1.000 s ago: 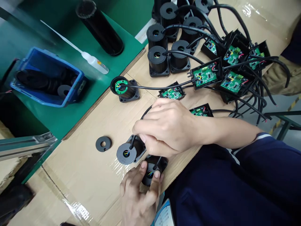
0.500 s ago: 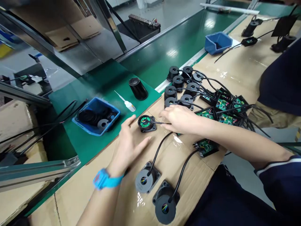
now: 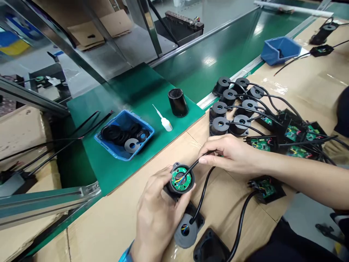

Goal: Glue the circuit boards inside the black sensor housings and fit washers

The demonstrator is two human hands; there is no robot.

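Observation:
My left hand (image 3: 158,214) is wrapped round a black round housing (image 3: 180,180) whose open top shows a green circuit ring with coloured wires. My right hand (image 3: 231,154) pinches the black cable (image 3: 196,164) that runs into that housing, just to its upper right. Close to me lie two more black units (image 3: 188,227) with grey caps, each with a cable leading to a small box with a green board (image 3: 265,187).
A blue bin of black rings (image 3: 124,134), a small glue bottle (image 3: 165,122) and a black cylinder (image 3: 177,102) sit on the green mat. Several capped units (image 3: 231,109) with cables and boards crowd the right. Another blue bin (image 3: 280,49) stands far off.
The open housing has come from the mat's edge toward me into my left hand. My right hand followed, still on its cable. The view shifted slightly.

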